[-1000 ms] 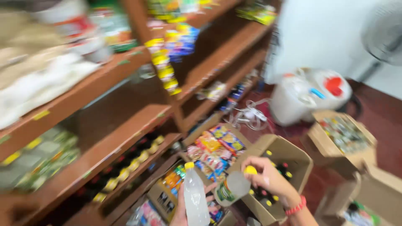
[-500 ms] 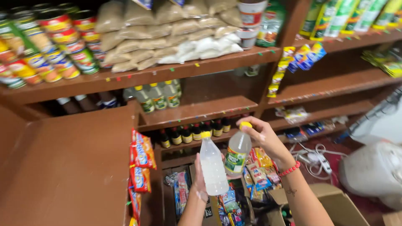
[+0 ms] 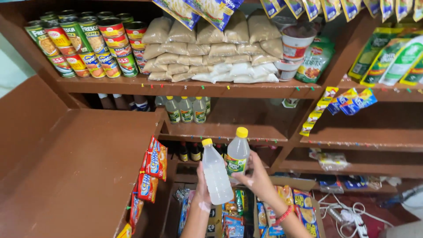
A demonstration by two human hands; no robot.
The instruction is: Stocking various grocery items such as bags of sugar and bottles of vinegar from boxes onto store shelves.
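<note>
My left hand (image 3: 202,190) grips a clear bottle of pale liquid with a yellow cap and no label showing (image 3: 216,172). My right hand (image 3: 257,177) holds a second clear bottle with a yellow cap and a green label (image 3: 237,152). Both bottles are upright, side by side, raised in front of the middle wooden shelf (image 3: 229,131). At the left of that shelf stand three more yellow-capped bottles (image 3: 187,109). A red band circles my right wrist.
Wooden shelves fill the view. Stacked tin cans (image 3: 83,42) and bagged goods (image 3: 207,53) sit on the top shelf. Snack packets (image 3: 152,169) hang on the left counter side. Dark bottles (image 3: 189,151) stand lower down. White cables (image 3: 348,213) lie on the floor at right.
The view has swung up from the floor boxes to the shelves. Both hands have lifted the two bottles higher, toward the middle shelf.
</note>
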